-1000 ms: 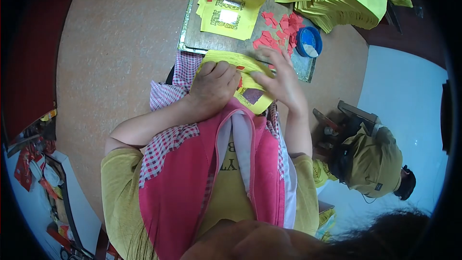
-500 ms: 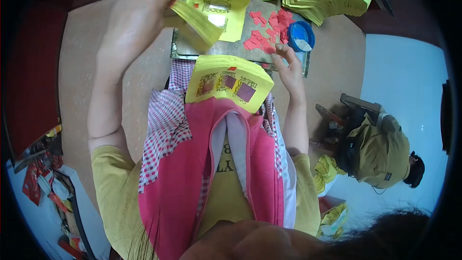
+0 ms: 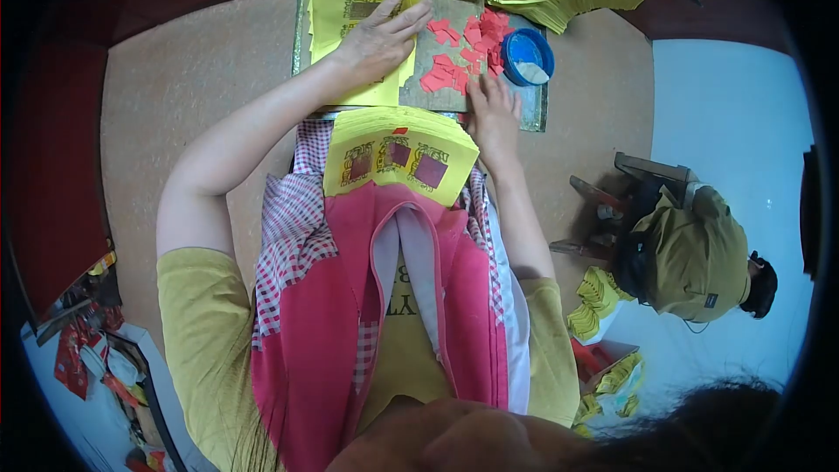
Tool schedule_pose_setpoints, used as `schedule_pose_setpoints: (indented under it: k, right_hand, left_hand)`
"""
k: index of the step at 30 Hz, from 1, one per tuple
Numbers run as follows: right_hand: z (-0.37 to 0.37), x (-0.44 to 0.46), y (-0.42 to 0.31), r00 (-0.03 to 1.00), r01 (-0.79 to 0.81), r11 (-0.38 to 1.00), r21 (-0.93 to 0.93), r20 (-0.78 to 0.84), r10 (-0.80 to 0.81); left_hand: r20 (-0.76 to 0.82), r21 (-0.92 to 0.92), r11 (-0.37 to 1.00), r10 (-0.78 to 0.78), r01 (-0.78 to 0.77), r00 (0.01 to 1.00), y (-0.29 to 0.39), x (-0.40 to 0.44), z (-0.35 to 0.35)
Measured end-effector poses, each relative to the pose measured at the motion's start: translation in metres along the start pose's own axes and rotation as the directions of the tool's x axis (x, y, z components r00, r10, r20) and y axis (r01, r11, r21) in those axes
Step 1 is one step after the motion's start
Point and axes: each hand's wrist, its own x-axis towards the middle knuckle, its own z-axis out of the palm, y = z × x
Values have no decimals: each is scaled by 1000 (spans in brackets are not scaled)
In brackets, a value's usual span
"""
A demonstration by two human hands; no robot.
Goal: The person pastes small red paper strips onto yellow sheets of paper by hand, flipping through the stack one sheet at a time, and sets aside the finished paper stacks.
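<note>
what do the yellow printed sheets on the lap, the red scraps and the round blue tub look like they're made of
Yellow printed sheets: thin, matte paper, judging by the many layered edges.
Red scraps: probably matte paper too, being flat, small and angular.
Round blue tub: likely smooth plastic, from its even colour.

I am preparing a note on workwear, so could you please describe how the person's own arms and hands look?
The left hand and right hand are ungloved. Short, plain mustard-yellow sleeves leave the forearms uncovered, with no watch or bracelet visible.
</note>
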Motion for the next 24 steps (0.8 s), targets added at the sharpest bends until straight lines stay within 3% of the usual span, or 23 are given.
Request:
schedule_pose_setpoints:
  k: [4,6,9,13,15,18,20,22,24]
  right_hand:
    - [-5,-12,-11,996,79,994,-79,54,-75]
    - [-1,-23,-14,996,82,992,-96,25,-80]
    - [1,-18,-6,997,71,995,-73,30,-69]
    - [-1,7,4,999,19,1000,6,-31,-19]
    - [-9,11,1,999,4,1000,18,-51,-3]
    - [-28,14,-8,999,-15,998,53,-36,17]
    - [-43,18,-13,999,-24,959,283,-23,32]
    - [-56,18,-26,998,-14,955,295,-51,30]
    - [-78,15,-51,1000,-9,862,507,4,8]
  left_hand:
    - [13,-57,998,-25,26,1000,2,-7,1]
    - [-216,-120,992,-63,38,974,2,-15,1]
    - [-311,-192,980,-105,46,945,2,-28,-1]
    - [-232,-391,918,-174,72,957,3,-47,-7]
    - [-1,-632,742,-290,224,957,9,-59,-2]
    - [49,-592,714,-430,373,901,13,-57,16]
    - [10,-574,734,-437,363,900,9,-51,28]
    - [-36,-549,756,-447,356,894,8,-40,36]
    - [-23,-547,747,-465,378,885,9,-33,33]
